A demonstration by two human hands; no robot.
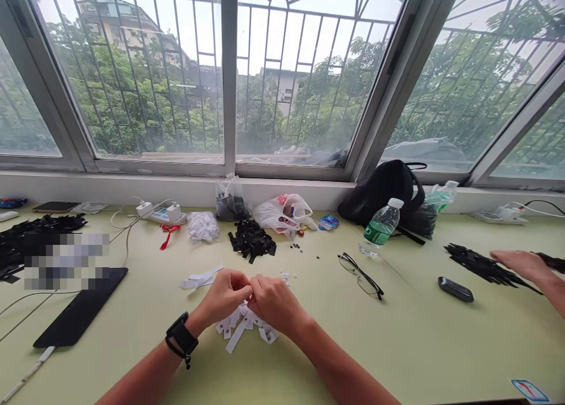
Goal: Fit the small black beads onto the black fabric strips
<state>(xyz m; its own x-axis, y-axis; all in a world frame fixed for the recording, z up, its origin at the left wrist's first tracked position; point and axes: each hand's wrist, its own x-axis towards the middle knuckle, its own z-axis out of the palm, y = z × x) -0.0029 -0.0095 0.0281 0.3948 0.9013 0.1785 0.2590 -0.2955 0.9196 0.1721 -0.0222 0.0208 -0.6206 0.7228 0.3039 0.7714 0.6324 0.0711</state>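
My left hand, with a black band on its wrist, meets my right hand over the middle of the table. Both are closed in a pinch, fingertips touching; what lies between them is hidden. Right below the hands is a loose pile of white strips, some with a small dark metal-looking dot near an end. More white strips lie to the left of my left hand. Small white round pieces are scattered just beyond my right hand.
Behind the hands are a heap of black strips, a bag of white pieces and a plastic carrier bag. Eyeglasses, a water bottle and a black case stand or lie rightward. Another person's hand touches black strips.
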